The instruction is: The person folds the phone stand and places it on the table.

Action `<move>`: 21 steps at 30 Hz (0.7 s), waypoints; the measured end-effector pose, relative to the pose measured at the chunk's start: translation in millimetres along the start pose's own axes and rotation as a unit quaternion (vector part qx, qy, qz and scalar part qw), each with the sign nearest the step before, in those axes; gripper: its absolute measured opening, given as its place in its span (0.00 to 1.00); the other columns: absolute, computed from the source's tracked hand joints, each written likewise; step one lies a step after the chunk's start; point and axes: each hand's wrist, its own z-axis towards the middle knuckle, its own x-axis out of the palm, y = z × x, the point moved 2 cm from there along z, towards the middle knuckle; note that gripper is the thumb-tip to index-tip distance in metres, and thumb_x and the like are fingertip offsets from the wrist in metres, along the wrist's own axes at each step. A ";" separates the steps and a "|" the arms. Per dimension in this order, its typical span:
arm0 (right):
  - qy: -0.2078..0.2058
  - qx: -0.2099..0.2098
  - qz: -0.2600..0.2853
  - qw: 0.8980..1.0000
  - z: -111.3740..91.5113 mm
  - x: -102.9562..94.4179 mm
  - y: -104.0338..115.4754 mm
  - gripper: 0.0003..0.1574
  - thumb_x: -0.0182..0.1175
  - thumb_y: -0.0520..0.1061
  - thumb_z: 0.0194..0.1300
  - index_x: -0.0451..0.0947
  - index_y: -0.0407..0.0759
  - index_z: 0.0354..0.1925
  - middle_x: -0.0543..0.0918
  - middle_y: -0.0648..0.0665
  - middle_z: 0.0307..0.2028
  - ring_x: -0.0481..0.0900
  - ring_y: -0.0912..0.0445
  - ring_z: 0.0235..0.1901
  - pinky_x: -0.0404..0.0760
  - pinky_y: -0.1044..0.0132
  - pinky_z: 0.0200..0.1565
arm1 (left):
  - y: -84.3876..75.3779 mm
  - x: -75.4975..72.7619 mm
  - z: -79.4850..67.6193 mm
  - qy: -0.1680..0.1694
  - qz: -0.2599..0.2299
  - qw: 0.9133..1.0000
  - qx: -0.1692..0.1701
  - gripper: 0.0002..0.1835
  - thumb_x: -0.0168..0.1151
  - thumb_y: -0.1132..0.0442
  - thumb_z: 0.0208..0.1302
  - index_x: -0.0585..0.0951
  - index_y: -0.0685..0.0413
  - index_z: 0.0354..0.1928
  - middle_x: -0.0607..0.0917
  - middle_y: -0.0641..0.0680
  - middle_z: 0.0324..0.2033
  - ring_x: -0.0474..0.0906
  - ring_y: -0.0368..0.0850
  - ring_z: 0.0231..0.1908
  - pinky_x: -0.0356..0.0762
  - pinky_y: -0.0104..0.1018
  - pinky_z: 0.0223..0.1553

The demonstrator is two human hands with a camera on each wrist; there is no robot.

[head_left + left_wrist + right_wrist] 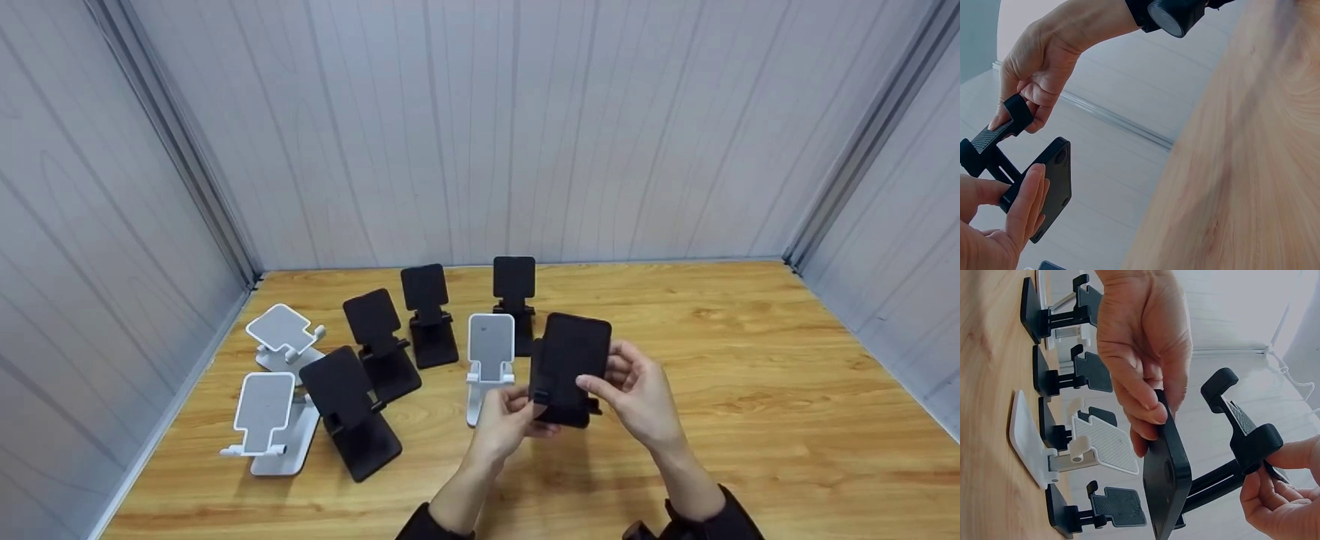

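Observation:
Both hands hold a black phone stand [576,352] above the table. My left hand [501,424] grips its flat base, with the thumb on one face and the fingers on the other, as the left wrist view shows. At the cradle plate, my right hand [646,394] pinches the edge between thumb and fingers. The stand is unfolded, and its hinged arm shows between base and cradle in the right wrist view. Just behind the left hand, a white phone stand [491,349] stands on the table.
The wooden table [750,360] is enclosed by pale panel walls [480,135]. On the left stand two more white phone stands, one farther back [279,328] and one nearer [264,411]. Several black phone stands [351,390] are spread from there to the back middle.

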 end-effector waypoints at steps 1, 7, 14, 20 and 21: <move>-0.001 -0.002 -0.002 1.000 0.3 0.4 -0.5 0.18 0.63 0.27 0.47 0.71 0.29 0.39 0.80 0.37 0.30 0.80 0.51 0.29 0.81 0.64 0.33 | -0.2 0.1 0.0 -0.001 0.001 1.000 0.001 0.17 0.52 0.73 0.60 0.69 0.77 0.49 0.81 0.66 0.32 0.80 0.48 0.21 0.81 0.39 0.29; -0.008 -0.013 -0.002 1.000 2.1 1.7 -3.6 0.19 0.64 0.28 0.46 0.72 0.28 0.39 0.80 0.36 0.30 0.79 0.51 0.28 0.81 0.64 0.33 | 0.5 -0.6 0.8 -0.007 0.001 1.000 0.016 0.14 0.53 0.73 0.60 0.72 0.77 0.45 0.81 0.67 0.30 0.80 0.49 0.21 0.81 0.39 0.28; -0.028 -0.056 -0.004 0.998 4.5 3.7 -8.0 0.20 0.66 0.29 0.45 0.71 0.27 0.38 0.80 0.35 0.30 0.79 0.52 0.29 0.80 0.66 0.32 | -0.9 -0.5 1.2 -0.010 0.003 1.000 0.023 0.14 0.52 0.74 0.59 0.71 0.78 0.45 0.81 0.67 0.30 0.80 0.51 0.21 0.81 0.38 0.27; -0.050 -0.099 -0.019 0.994 5.7 6.1 -14.2 0.20 0.67 0.30 0.44 0.72 0.28 0.38 0.81 0.37 0.30 0.79 0.53 0.29 0.80 0.69 0.33 | 0.1 -0.2 1.5 -0.020 0.006 0.999 0.025 0.16 0.51 0.75 0.58 0.69 0.80 0.47 0.81 0.67 0.30 0.80 0.51 0.21 0.81 0.38 0.26; -0.055 -0.104 -0.023 0.993 5.8 6.5 -15.6 0.20 0.67 0.31 0.44 0.72 0.28 0.38 0.81 0.37 0.30 0.79 0.54 0.29 0.80 0.69 0.33 | 0.6 -0.2 1.5 -0.022 0.007 0.999 0.027 0.16 0.51 0.75 0.58 0.69 0.80 0.47 0.81 0.67 0.30 0.80 0.51 0.21 0.81 0.38 0.26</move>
